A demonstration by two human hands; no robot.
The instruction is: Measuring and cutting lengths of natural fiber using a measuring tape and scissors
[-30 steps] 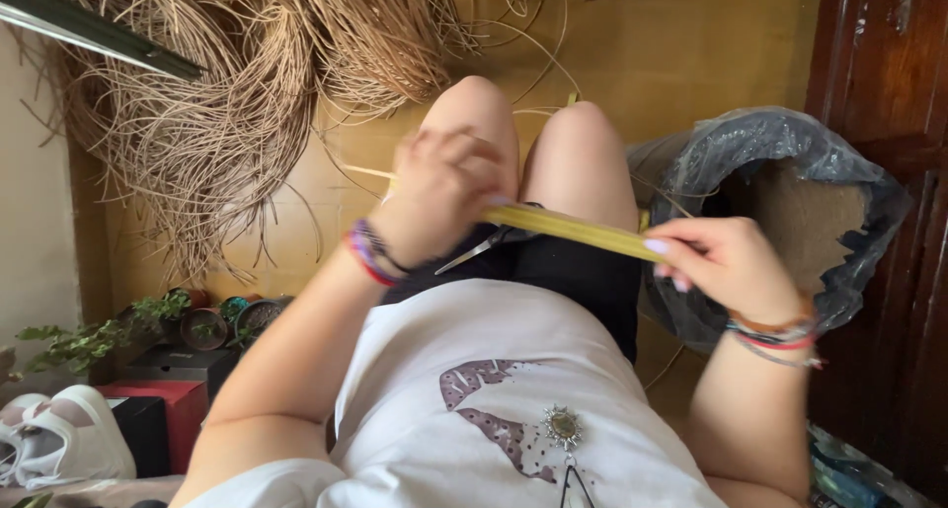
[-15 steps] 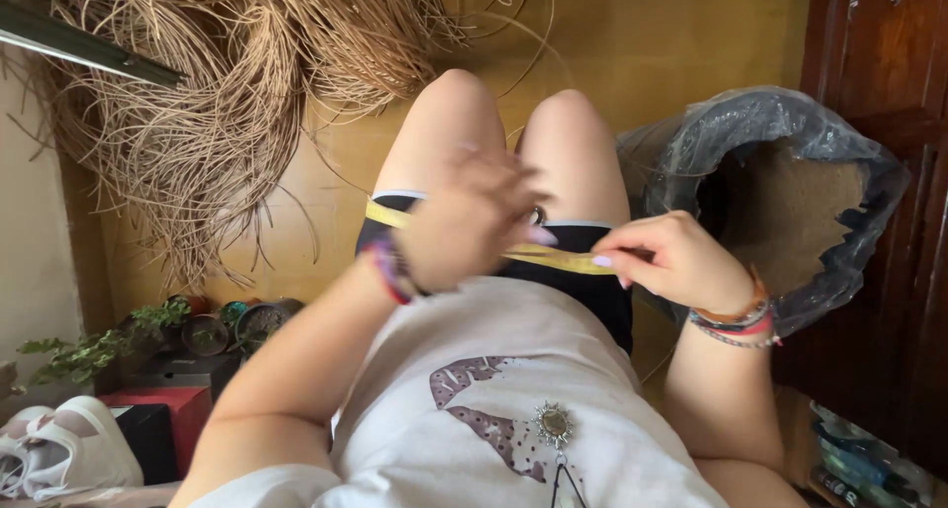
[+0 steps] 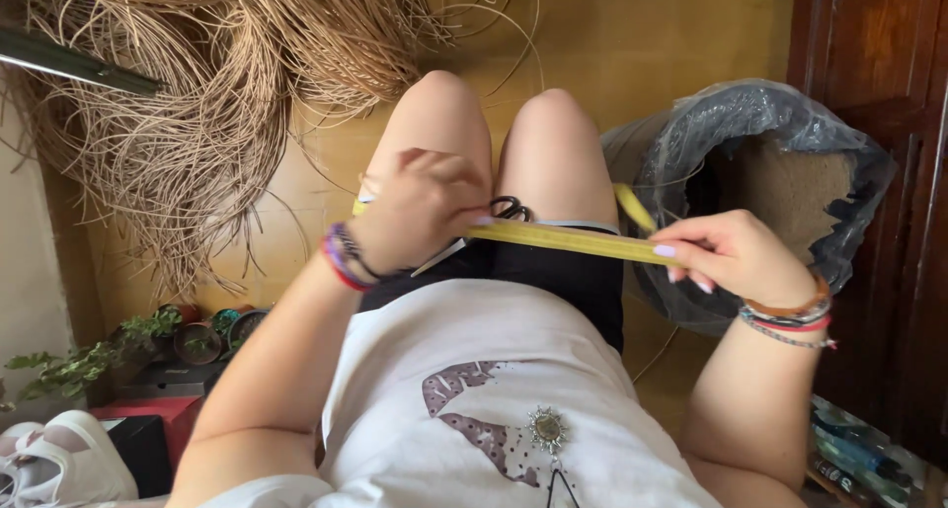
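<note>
Yellow strip (image 3: 568, 239), two hands: left (image 3: 420, 212), right (image 3: 736, 256)

A big tangled heap of tan rattan strands (image 3: 207, 103) sprawls over the yellow floor (image 3: 632, 44), with a dark green strip (image 3: 74, 64) lying across its edge. Beside the dark wooden cabinet (image 3: 874, 54) stands a bin lined with a grey plastic bag (image 3: 760, 123). On the opposite side, small potted plants (image 3: 193, 335) sit near a red box (image 3: 163, 414) and white sneakers (image 3: 59, 464).

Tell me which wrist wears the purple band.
The left hand's wrist: its purple band is dark, while the right hand's wrist carries orange, red and beaded bracelets.
</note>
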